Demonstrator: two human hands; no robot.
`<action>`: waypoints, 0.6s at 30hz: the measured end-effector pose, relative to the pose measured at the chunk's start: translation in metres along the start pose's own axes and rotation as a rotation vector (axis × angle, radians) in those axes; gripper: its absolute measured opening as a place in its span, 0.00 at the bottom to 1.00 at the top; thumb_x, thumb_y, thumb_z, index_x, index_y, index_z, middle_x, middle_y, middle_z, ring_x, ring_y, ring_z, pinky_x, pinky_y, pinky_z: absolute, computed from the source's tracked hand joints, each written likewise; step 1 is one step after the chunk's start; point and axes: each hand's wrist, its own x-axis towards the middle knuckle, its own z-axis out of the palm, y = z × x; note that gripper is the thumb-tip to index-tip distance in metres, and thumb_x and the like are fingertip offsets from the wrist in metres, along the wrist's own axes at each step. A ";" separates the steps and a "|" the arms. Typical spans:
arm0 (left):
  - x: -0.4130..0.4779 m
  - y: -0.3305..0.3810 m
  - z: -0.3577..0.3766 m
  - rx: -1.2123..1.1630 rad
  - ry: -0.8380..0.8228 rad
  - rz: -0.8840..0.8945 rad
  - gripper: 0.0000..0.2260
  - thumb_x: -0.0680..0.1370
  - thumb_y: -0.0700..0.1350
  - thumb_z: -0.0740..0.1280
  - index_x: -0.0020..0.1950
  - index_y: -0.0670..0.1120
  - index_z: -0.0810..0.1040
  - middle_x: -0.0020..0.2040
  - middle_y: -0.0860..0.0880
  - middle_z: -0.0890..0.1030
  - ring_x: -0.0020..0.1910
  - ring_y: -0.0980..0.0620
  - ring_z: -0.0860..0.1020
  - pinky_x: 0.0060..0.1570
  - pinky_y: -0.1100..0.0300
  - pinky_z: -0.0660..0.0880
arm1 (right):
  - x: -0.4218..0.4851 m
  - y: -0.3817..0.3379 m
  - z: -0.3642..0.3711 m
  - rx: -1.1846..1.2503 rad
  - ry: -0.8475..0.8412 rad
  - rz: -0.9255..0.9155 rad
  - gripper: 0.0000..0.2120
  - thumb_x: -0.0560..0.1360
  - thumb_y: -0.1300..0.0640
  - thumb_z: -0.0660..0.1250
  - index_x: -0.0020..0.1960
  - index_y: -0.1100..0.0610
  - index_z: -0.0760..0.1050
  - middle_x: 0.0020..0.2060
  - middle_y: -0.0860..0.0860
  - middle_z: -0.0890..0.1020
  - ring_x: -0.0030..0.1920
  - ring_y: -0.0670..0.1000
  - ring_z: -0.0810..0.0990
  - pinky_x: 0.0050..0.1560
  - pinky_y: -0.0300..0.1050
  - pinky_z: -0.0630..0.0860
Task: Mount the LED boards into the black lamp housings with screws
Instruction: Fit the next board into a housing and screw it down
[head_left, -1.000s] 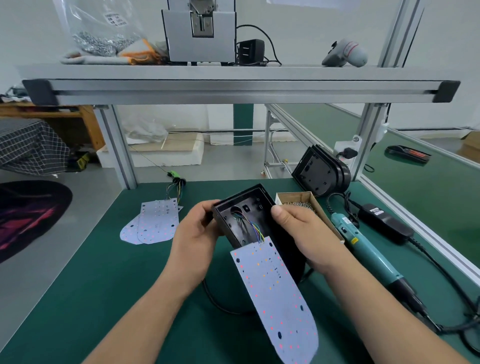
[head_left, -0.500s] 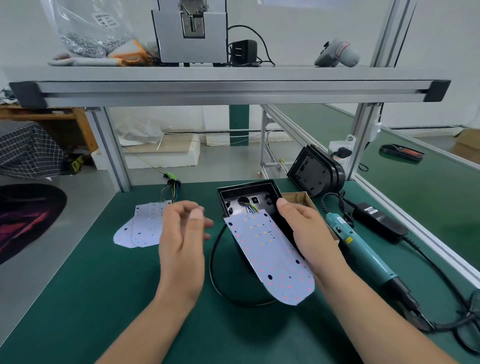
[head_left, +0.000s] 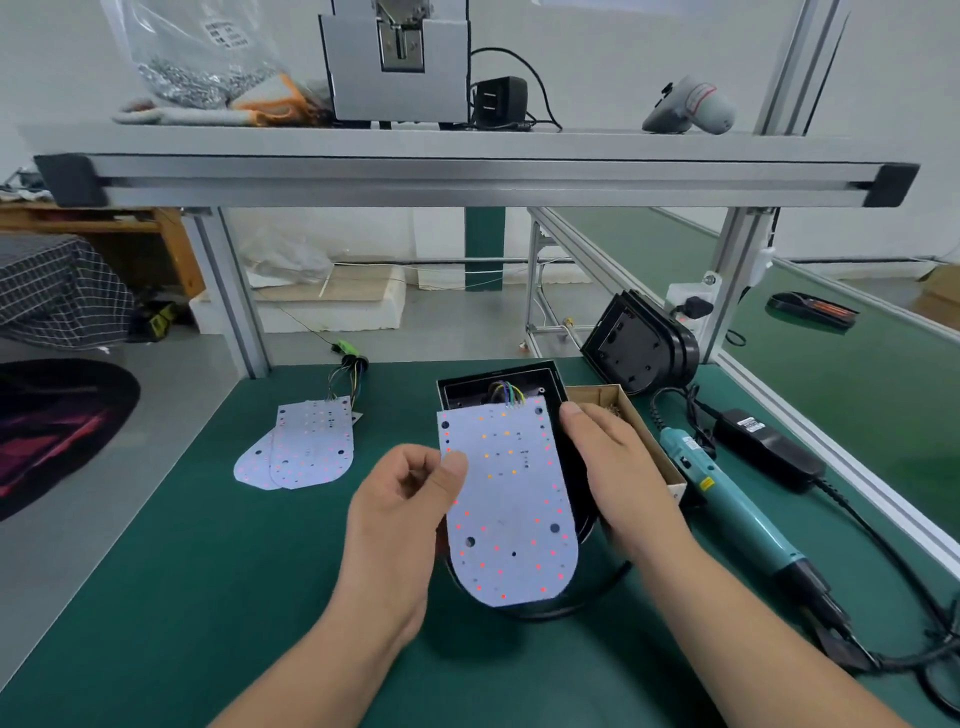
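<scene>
Two grips meet at the housing (head_left: 498, 382): the left grip (head_left: 400, 525) pinches the board (head_left: 509, 499) lying over it, the right grip (head_left: 618, 478) clasps its right side. Wires (head_left: 506, 395) at its far end may get trapped if the board seats askew.

Above my fingers (head_left: 576, 426), an aluminium shelf (head_left: 467, 176) spans the green bench (head_left: 156, 571). Beyond: white wall (head_left: 623, 52). Left of my fingers: grey floor (head_left: 47, 571), dark rug (head_left: 52, 426), wooden table (head_left: 104, 223), checked cloth (head_left: 52, 291).

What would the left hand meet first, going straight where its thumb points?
The LED board: the left hand points its thumb at the board's left edge and overlaps it. Whether they touch is unclear from this view.
</scene>
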 end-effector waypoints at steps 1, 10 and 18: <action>0.000 -0.001 0.000 -0.001 0.031 0.008 0.10 0.81 0.48 0.73 0.43 0.45 0.79 0.40 0.48 0.77 0.41 0.49 0.72 0.44 0.50 0.70 | -0.001 0.001 0.001 0.011 -0.012 -0.003 0.16 0.81 0.40 0.65 0.53 0.50 0.84 0.50 0.47 0.88 0.53 0.47 0.85 0.58 0.49 0.78; 0.006 -0.009 0.006 0.056 0.265 0.114 0.10 0.85 0.51 0.66 0.44 0.53 0.73 0.38 0.56 0.73 0.37 0.55 0.69 0.38 0.55 0.69 | -0.028 0.001 0.026 -0.159 -0.062 -0.251 0.18 0.81 0.36 0.59 0.52 0.50 0.77 0.44 0.40 0.83 0.45 0.40 0.79 0.48 0.36 0.74; 0.012 -0.015 0.002 0.177 0.276 0.183 0.09 0.85 0.54 0.65 0.49 0.66 0.70 0.41 0.59 0.79 0.36 0.61 0.74 0.36 0.67 0.74 | -0.027 -0.001 0.023 -0.119 -0.189 -0.211 0.17 0.82 0.37 0.65 0.53 0.51 0.77 0.42 0.41 0.82 0.41 0.44 0.77 0.44 0.39 0.75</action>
